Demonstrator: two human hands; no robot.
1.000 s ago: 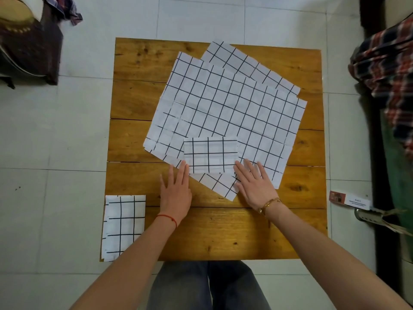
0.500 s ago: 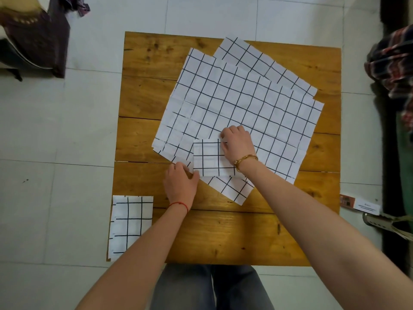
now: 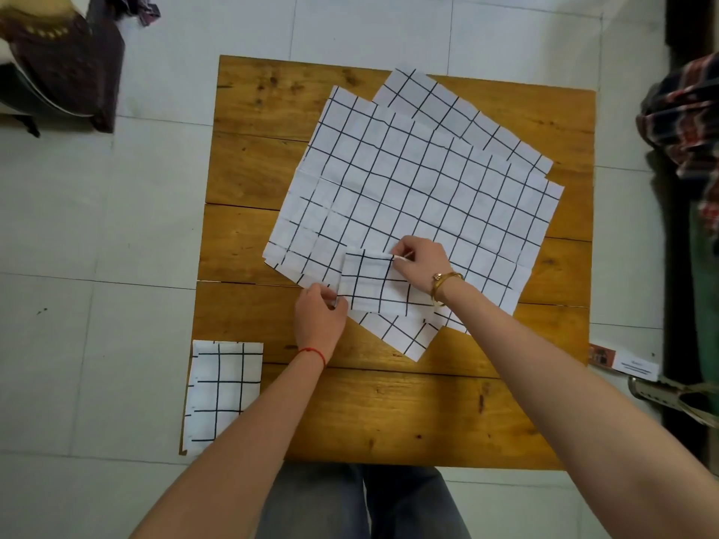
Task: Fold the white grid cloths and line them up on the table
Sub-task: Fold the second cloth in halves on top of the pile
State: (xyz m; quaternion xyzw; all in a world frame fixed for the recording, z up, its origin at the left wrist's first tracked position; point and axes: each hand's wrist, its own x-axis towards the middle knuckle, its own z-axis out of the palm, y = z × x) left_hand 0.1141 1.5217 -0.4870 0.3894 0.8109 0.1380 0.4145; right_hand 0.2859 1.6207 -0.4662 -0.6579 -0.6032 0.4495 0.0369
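I can read no brand or lettering: the card (image 3: 626, 363) on the floor off the desk's right edge carries print too small to make out.

Left hand (image 3: 320, 320): fingers curled, thumb and fingertips pinching the near-left corner of the folded cloth (image 3: 371, 285). A red string circles its wrist.

Right hand (image 3: 418, 258): fingers curled, pinching the far-right corner of the same folded cloth. A gold bracelet sits on its wrist. Both forearms reach in from the near edge of the wooden desk (image 3: 408, 414).

The folded cloth lies on top of the near part of the unfolded cloths (image 3: 408, 188), which are spread overlapping and skewed across the middle and far right of the desk. A second folded cloth (image 3: 221, 390) lies flat at the desk's near-left corner, well apart from both hands.
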